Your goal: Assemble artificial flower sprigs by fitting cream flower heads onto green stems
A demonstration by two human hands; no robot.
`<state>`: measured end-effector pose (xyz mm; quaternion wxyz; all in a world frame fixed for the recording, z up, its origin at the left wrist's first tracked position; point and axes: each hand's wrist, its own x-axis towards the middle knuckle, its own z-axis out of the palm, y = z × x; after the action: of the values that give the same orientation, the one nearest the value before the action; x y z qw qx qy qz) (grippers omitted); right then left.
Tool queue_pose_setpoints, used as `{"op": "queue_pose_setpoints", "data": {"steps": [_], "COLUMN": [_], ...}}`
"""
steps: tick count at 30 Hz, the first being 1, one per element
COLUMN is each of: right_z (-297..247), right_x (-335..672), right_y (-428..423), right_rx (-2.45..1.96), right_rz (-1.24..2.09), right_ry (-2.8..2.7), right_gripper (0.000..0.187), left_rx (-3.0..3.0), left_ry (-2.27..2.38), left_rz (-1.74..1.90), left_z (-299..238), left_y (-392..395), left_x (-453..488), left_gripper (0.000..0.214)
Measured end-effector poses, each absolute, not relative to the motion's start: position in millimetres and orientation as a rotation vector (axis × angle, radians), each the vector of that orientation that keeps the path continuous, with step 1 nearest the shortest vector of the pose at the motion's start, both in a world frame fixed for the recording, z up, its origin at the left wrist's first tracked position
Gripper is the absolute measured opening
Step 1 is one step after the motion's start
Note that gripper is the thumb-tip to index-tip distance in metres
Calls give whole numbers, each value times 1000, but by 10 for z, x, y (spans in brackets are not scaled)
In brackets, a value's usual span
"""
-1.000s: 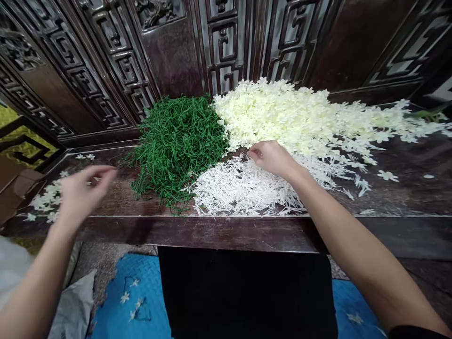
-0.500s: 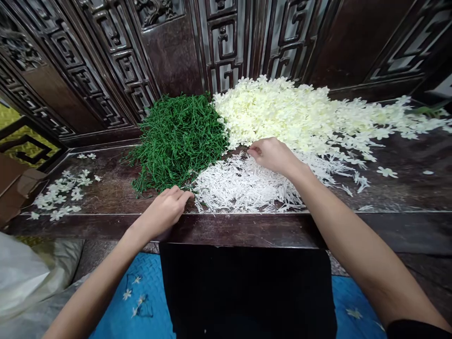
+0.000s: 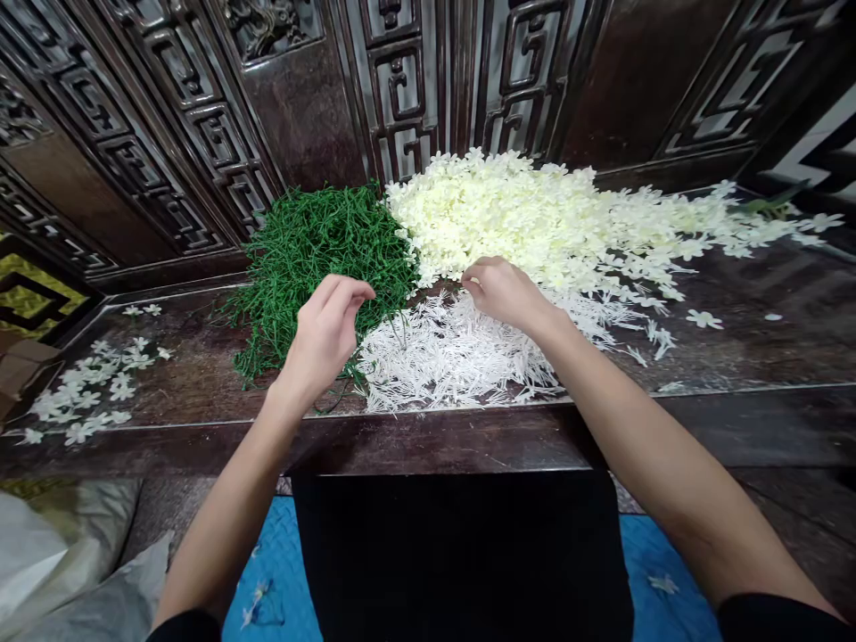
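Note:
My left hand (image 3: 327,325) is raised over the front right part of a heap of green artificial stems (image 3: 314,245). Its thumb and fingers are bent together; whatever sits between them is too small to make out. My right hand (image 3: 501,290) is closed in a pinch where a mound of cream artificial flowers (image 3: 514,214) meets a pile of thin white strands (image 3: 441,361). Its fingertips hide what they grip. A few loose green stems lie on the wood below my left hand, beside the white pile.
All the heaps lie on a dark wooden bench (image 3: 201,357) backed by a carved lattice panel (image 3: 294,107). More white flowers (image 3: 86,392) are scattered at the left end. A cardboard box (image 3: 23,370) and pale sacks (image 3: 73,553) stand at left. A blue mat (image 3: 287,535) bears dropped flowers.
My left hand has lifted from the bench's front edge, up and over the green heap. My right hand stays at the edge of the cream flowers. The view has shifted slightly.

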<state>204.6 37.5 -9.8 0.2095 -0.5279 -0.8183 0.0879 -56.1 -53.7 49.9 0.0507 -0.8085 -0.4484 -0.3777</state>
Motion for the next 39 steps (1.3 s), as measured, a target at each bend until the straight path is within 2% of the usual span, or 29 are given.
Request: {"op": "queue_pose_setpoints", "data": {"steps": [3, 7, 11, 15, 17, 22, 26, 29, 34, 39], "right_z": [-120, -146, -95, -34, -8, 75, 113, 110, 101, 125], "right_x": [2057, 2054, 2036, 2013, 1996, 1921, 1854, 1822, 1797, 1820], "right_y": [373, 361, 359, 379, 382, 310, 218, 179, 172, 165], "right_rx": [-1586, -1675, -1657, -1546, -1444, -1176, -973, -928, -983, -1067], "right_rz": [124, 214, 192, 118, 223, 792, 1131, 1285, 1329, 1121], "right_ry": [-2325, -2406, -2392, -2164, -2004, -1801, -1844, -1839, -1844, -2077], "right_gripper": [39, 46, 41, 32, 30, 17, 19, 23, 29, 32], "left_rx": [-2425, -2485, -2524, -2468, -2416, -2520, -2789, -2873, -2932, -2840], "left_ry": [-1350, -1458, -1519, -1515, -1500, -1478, -1611, -1675, -1771, -1934], "left_rz": [-1264, -1108, -1069, -1064, -1073, -1321, -1573, -1773, -1959, -1840], "left_z": [397, 224, 106, 25, -8, -45, -47, -58, -47, -8], "left_y": [-191, 163, 203, 98, 56, -29, -83, -80, -46, -20], "left_x": [-444, -363, -327, -355, -363, -242, -125, -119, -164, -217], "left_gripper": [20, 20, 25, 21, 17, 15, 33, 30, 21, 18]}}
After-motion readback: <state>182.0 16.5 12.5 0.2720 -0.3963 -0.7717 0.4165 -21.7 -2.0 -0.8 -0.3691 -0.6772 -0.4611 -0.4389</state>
